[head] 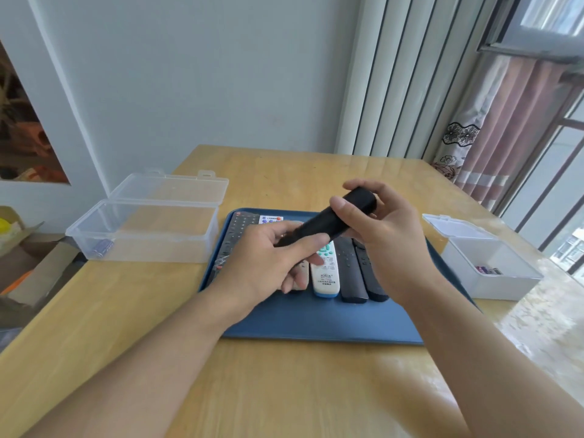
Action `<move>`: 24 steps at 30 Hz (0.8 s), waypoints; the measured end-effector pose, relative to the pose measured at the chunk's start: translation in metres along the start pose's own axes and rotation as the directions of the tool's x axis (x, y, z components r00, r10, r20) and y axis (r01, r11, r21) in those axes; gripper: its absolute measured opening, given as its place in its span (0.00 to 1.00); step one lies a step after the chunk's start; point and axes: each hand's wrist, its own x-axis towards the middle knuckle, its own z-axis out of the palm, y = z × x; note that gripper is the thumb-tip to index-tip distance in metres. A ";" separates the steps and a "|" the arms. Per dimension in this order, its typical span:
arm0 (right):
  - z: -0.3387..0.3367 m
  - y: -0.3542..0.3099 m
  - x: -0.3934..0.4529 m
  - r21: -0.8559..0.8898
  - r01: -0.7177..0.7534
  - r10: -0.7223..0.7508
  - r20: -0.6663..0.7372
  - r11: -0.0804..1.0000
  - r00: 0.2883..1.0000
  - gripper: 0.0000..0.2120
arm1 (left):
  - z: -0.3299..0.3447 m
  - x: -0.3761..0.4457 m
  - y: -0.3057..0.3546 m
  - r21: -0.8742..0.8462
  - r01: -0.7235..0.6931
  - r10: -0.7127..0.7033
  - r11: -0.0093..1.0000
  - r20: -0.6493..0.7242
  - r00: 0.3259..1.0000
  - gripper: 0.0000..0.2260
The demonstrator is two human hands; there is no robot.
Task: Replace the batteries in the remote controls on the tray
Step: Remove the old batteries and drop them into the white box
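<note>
Both hands hold a matte black, bar-shaped remote [328, 221] above the blue plastic tray [316, 324] on the wooden table [284, 390]. Left hand [268, 263] fingers curl round its near end, right hand [382, 229] fingers grip the far end. Long axis runs lower-left to upper-right, far end raised.

Black remote [335, 220], blue tray [316, 324], white remote [326, 276] with green buttons, floral-patterned pink curtain [493, 147], pale wood table [284, 390]

Black remote [328, 221] tilted above tray [316, 324]
</note>
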 end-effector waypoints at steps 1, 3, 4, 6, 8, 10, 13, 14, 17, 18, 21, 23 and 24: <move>-0.002 0.001 0.001 0.018 -0.014 0.015 -0.020 1.000 1.000 0.13 | 0.000 0.001 0.002 -0.088 -0.009 0.004 0.996 -0.056 0.998 0.13; -0.002 0.002 0.002 0.072 -0.066 0.069 -0.050 0.995 0.996 0.17 | -0.004 0.006 0.003 -0.308 -0.046 -0.004 0.950 -0.161 0.987 0.20; -0.001 0.002 0.002 0.102 -0.098 0.103 -0.045 0.990 0.994 0.19 | -0.007 0.008 0.003 -0.378 -0.070 -0.004 0.923 -0.191 0.981 0.18; 0.001 0.005 0.000 0.096 -0.162 0.162 0.015 0.982 0.987 0.21 | -0.008 0.010 0.000 -0.430 -0.090 -0.005 0.898 -0.215 0.977 0.13; 0.002 0.006 -0.002 -0.021 -0.206 0.207 0.094 0.978 0.974 0.17 | -0.006 0.009 -0.004 -0.397 -0.086 -0.012 0.914 -0.239 0.971 0.10; 0.005 0.006 -0.006 -0.100 -0.230 0.244 0.165 0.968 0.956 0.15 | -0.005 0.008 -0.008 -0.332 -0.074 -0.018 0.941 -0.265 0.964 0.10; 0.011 0.007 -0.010 -0.194 -0.205 0.244 0.202 0.959 0.949 0.17 | -0.003 0.007 -0.009 -0.301 -0.049 -0.036 0.952 -0.273 0.961 0.10; 0.012 0.008 -0.011 -0.258 -0.185 0.238 0.192 0.948 0.952 0.19 | -0.003 0.006 -0.009 -0.294 -0.054 -0.032 0.954 -0.281 0.959 0.10; 0.014 0.010 -0.014 -0.531 -0.096 0.181 0.111 0.842 0.977 0.22 | 0.000 0.004 -0.005 -0.264 -0.079 -0.008 0.961 -0.311 0.950 0.09; 0.013 0.010 -0.014 -0.596 -0.055 0.138 0.094 0.801 0.986 0.21 | 0.001 0.003 -0.004 -0.274 -0.089 -0.003 0.958 -0.319 0.948 0.08; 0.012 0.010 -0.015 -0.642 0.002 0.060 0.074 0.767 0.995 0.16 | 0.001 0.002 -0.002 -0.277 -0.117 0.009 0.954 -0.364 0.932 0.07; 0.012 0.011 -0.014 -0.664 0.026 0.034 0.077 0.747 0.996 0.15 | 0.001 0.003 -0.003 -0.270 -0.116 0.002 0.956 -0.388 0.922 0.06; 0.012 0.012 -0.014 -0.680 0.036 0.032 0.087 0.732 0.996 0.15 | 0.001 0.004 -0.003 -0.269 -0.115 0.000 0.956 -0.394 0.919 0.06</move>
